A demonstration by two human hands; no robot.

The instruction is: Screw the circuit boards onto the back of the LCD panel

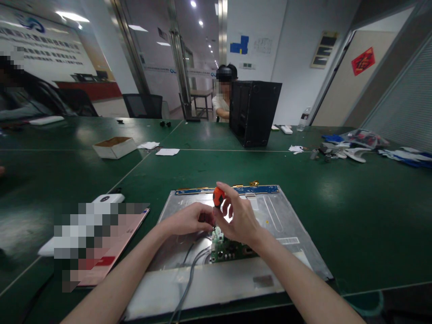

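A flat metal display panel (280, 213) lies in front of me, with a green circuit board (224, 252) on its back and a blue board strip (194, 191) along the far edge. My right hand (238, 213) grips an orange and black screwdriver (218, 197) by its handle, held upright over the circuit board. Close beside it, my left hand (192, 218) has its fingers curled together near the screwdriver's lower end; whatever they pinch is hidden. Grey cables (191, 279) run from the board toward the near edge.
Left of the panel lie a pink booklet (116, 243) and a white device (110, 198). Farther off are an open cardboard box (114, 147), papers (168, 152) and a black computer case (253, 114), with a person behind it. Bags and loose parts (354, 146) lie at right.
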